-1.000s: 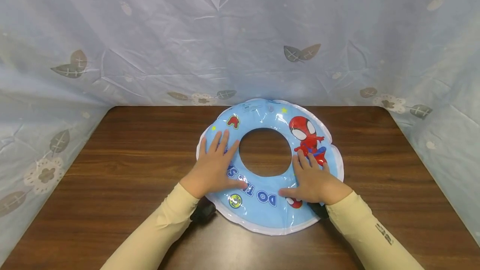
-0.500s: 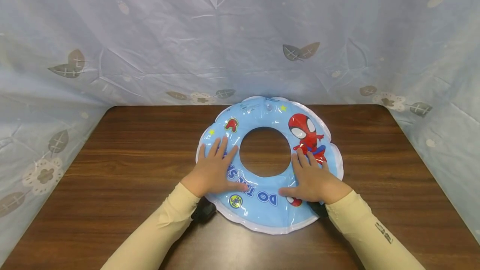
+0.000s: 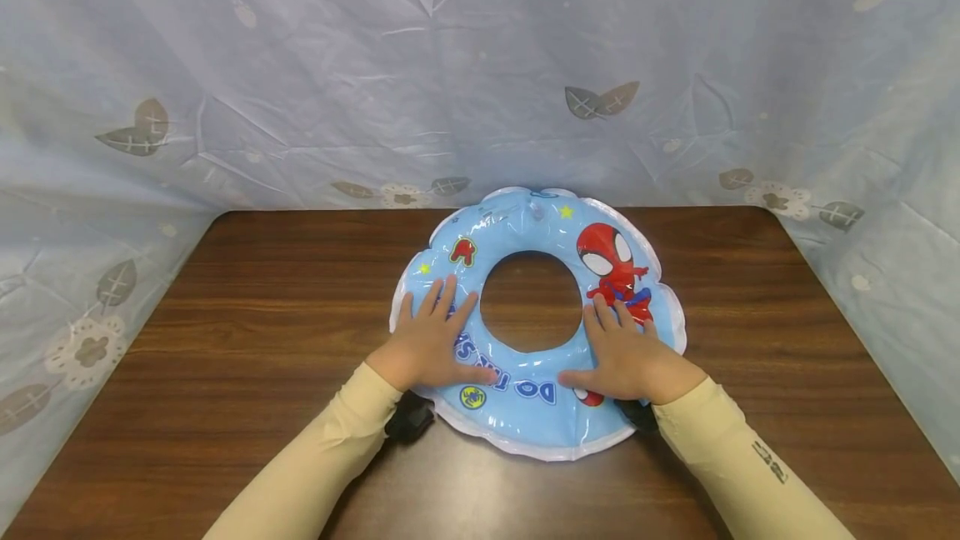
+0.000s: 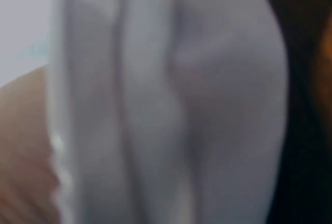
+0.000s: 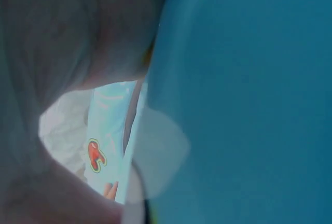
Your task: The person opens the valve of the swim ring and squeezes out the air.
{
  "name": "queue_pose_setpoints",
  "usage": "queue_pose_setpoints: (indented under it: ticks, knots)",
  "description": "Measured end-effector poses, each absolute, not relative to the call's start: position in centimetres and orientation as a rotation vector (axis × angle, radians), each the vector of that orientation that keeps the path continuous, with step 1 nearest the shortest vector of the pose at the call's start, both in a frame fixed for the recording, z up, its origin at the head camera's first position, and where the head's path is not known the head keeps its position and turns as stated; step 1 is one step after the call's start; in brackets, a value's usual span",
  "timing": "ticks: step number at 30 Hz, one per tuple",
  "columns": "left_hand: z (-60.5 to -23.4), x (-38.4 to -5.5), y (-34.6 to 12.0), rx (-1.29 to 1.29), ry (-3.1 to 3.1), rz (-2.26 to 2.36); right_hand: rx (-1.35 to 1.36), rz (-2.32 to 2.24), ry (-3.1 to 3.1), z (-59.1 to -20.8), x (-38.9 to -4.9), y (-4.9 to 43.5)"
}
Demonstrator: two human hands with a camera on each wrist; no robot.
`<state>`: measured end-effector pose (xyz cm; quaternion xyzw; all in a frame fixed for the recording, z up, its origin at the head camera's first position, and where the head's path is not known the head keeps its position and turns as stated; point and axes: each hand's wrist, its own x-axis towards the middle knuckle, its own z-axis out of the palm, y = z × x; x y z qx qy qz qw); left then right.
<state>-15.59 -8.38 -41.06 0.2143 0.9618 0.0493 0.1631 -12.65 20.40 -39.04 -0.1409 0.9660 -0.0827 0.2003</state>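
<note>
A light blue inflatable swim ring (image 3: 525, 423) with a white scalloped edge, a red cartoon figure and blue lettering lies on the table. My left hand (image 3: 431, 344) rests on its left side, fingers spread and pointing away, thumb towards the lettering. Opposite it, my right hand (image 3: 622, 357) lies on the right side with fingers extended over the figure's legs. In the left wrist view the ring's white edge (image 4: 223, 105) fills most of the picture, blurred. The right wrist view shows blue vinyl close up, beside my dark, shadowed hand (image 5: 62, 37).
The brown wood-grain table (image 3: 285, 315) extends to both sides of the ring. A pale patterned curtain (image 3: 480, 90) hangs behind the table and along its sides. Dark wrist-worn devices (image 3: 408, 419) sit under both wrists.
The ring's far edge has risen slightly and its near edge has shifted a little away from me. Both hands keep nearly the same place on it.
</note>
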Motion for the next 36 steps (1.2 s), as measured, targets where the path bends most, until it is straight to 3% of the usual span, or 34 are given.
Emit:
queue_pose_setpoints:
  ticks: [36]
  knots:
    - [-41.70, -15.75, -8.72, 0.595, 2.698, 0.193, -0.381, -0.295, 2.747, -38.16, -11.70, 19.51]
